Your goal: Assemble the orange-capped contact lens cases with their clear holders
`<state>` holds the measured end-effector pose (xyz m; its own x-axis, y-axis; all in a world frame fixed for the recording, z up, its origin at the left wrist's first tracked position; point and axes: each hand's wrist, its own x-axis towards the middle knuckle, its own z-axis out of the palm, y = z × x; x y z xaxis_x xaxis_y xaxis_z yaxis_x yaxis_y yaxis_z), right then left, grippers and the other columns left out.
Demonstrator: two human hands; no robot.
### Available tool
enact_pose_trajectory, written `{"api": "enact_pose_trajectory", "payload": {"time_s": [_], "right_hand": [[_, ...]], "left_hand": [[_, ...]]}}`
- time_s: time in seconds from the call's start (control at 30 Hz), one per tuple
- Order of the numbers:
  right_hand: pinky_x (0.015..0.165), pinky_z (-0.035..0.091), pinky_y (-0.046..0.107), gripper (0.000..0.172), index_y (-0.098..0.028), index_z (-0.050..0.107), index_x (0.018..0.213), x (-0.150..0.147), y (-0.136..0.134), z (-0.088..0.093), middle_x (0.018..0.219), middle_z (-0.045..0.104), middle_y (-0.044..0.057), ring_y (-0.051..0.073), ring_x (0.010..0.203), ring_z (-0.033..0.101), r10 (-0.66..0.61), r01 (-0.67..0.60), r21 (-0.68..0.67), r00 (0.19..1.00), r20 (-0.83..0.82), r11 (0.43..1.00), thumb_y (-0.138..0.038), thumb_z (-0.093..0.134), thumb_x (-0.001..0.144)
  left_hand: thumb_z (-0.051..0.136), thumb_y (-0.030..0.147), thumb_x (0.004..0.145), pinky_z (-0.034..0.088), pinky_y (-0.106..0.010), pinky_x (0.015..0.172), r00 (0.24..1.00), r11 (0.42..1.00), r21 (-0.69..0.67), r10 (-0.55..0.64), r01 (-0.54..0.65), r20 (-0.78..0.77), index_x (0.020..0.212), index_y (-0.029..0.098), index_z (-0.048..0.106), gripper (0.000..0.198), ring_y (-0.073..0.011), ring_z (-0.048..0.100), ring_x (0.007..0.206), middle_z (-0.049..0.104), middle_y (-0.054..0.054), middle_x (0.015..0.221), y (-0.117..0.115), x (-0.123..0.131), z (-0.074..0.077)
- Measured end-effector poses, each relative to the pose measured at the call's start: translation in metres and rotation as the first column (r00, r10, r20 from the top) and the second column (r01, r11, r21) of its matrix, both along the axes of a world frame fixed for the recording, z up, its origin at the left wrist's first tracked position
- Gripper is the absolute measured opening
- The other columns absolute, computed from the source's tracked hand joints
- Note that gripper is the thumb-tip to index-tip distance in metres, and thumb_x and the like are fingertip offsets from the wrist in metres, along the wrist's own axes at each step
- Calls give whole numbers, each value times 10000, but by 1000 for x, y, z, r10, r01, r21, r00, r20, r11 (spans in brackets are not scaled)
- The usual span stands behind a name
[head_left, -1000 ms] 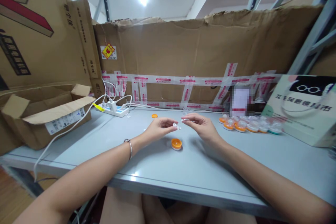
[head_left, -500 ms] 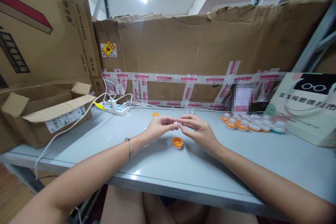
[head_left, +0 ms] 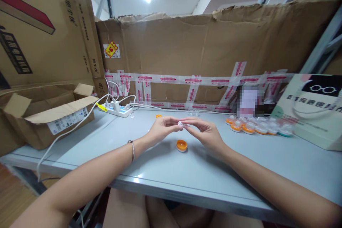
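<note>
My left hand (head_left: 161,130) and my right hand (head_left: 205,131) meet fingertip to fingertip above the grey table (head_left: 165,171). Both pinch a small clear plastic piece (head_left: 180,124) between thumbs and fingers. Just below them an orange cap (head_left: 181,145) lies on the table. A silver bracelet circles my left wrist. A second small orange cap (head_left: 158,116) lies farther back.
A row of several orange-based and one teal-based clear capsules (head_left: 258,127) stands at the right. Beside them is a white bag with a glasses print (head_left: 315,110). A white power strip (head_left: 116,110) with cables and an open cardboard box (head_left: 45,114) sit at the left. Taped cardboard walls the back.
My hands were apart one second ago, each pinching something small. They have come together and now hold the clear piece jointly.
</note>
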<state>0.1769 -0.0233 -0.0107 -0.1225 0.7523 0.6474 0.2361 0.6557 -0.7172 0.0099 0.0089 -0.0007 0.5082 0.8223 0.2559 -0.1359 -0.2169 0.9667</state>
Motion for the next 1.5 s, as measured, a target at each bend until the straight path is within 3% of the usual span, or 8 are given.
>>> {"api": "enact_pose_trajectory", "payload": {"time_s": [0.33, 0.67, 0.93, 1.33, 1.5], "right_hand": [[890, 464, 408, 187, -281, 679, 881, 3, -8, 6, 977, 684, 21, 203, 945, 618, -46, 28, 114, 987, 155, 993, -228, 598, 721], [828, 499, 368, 203, -278, 652, 921, 3, -7, 4, 966, 680, 36, 184, 908, 627, -100, 11, 338, 964, 247, 941, -193, 555, 765], [758, 513, 350, 160, -271, 654, 873, 0, -10, 6, 916, 673, 49, 181, 858, 627, -145, 53, 365, 963, 228, 929, -214, 541, 775], [793, 512, 345, 203, -248, 590, 963, -2, -15, 4, 913, 665, 33, 183, 854, 626, -143, 106, 247, 981, 135, 963, -241, 589, 760], [782, 518, 327, 187, -252, 596, 950, -3, -16, 5, 901, 674, 24, 176, 843, 633, -159, 105, 308, 975, 157, 946, -209, 578, 769]], "left_hand": [[731, 233, 602, 471, -303, 772, 996, 999, -14, -44, 45, 72, 818, 104, 629, 272, -137, 621, 748, 668, -59, 809, 1, -2, -1], [727, 213, 615, 469, -275, 761, 992, 997, 15, -82, 81, 92, 884, 114, 598, 314, -118, 611, 740, 657, -48, 793, -1, -2, 1], [733, 222, 605, 471, -286, 758, 993, 998, 19, -59, 57, 105, 806, 108, 604, 264, -127, 613, 754, 655, -48, 805, -3, 0, 1], [716, 207, 627, 465, -296, 750, 993, 998, 24, -57, 55, 99, 757, 110, 565, 222, -131, 618, 751, 657, -46, 794, -4, -1, 2], [708, 204, 638, 453, -308, 783, 990, 996, 20, -88, 86, 112, 783, 120, 568, 218, -133, 619, 767, 644, -28, 796, -5, -2, 3]]}}
